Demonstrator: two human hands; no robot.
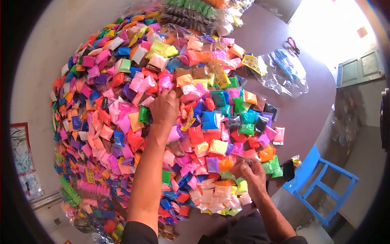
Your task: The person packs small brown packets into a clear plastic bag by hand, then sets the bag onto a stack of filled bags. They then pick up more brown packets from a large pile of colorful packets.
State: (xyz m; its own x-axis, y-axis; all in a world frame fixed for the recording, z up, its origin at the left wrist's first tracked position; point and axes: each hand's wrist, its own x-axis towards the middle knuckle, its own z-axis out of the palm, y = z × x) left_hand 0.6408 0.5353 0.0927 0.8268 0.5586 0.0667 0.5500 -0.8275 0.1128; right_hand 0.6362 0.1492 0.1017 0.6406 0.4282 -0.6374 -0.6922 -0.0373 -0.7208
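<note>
A big heap of small coloured packets in pink, orange, blue, green, yellow and purple covers most of a round brown table. My left hand reaches into the middle of the heap, fingers curled down among pink and brown packets; whether it grips one is hidden. My right hand is near the table's front edge, fingers closed on a small clear bag that appears to hold packets. Orange, green and yellow packets lie around it.
A crumpled clear plastic bag with blue contents lies on the bare right part of the table. Red-handled scissors lie beyond it. Yellow printed cards sit by the heap. A blue stool stands at the right. Bundled packet strips lie at the far edge.
</note>
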